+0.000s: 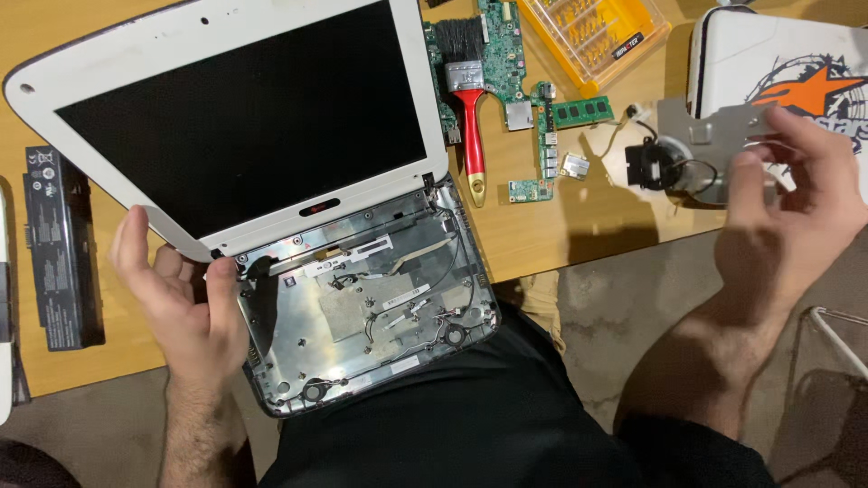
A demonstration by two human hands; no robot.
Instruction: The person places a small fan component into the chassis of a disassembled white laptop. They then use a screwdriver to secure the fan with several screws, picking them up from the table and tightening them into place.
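On the far left I see a long black battery block (59, 248) lying flat on the brown wooden table (561, 230). Next to it is my left hand (181, 298). Its fingers (221, 294) are loose and open, not holding anything, and they touch the left corner of the small white laptop with its bottom cover off (362, 307), right by the hinge. The laptop's grey metal inside, with thin wires, hangs over the table edge and rests on my lap. Its white lid with the black screen (235, 126) is tipped back and lies out over the table.

Just right of the screen there is a brush with a red handle and black hairs (466, 99), lying on a green circuit board (520, 90). A small green memory stick (583, 111) sits beside the board, and behind it is a clear orange box of screwdriver bits (592, 32).

Farther right, my right hand (787, 208) is up above the table edge. Its fingers (750, 181) pinch a flat grey metal plate with a small black fan and wires (696, 145). Behind that plate lies a white case with an orange star picture (778, 54)
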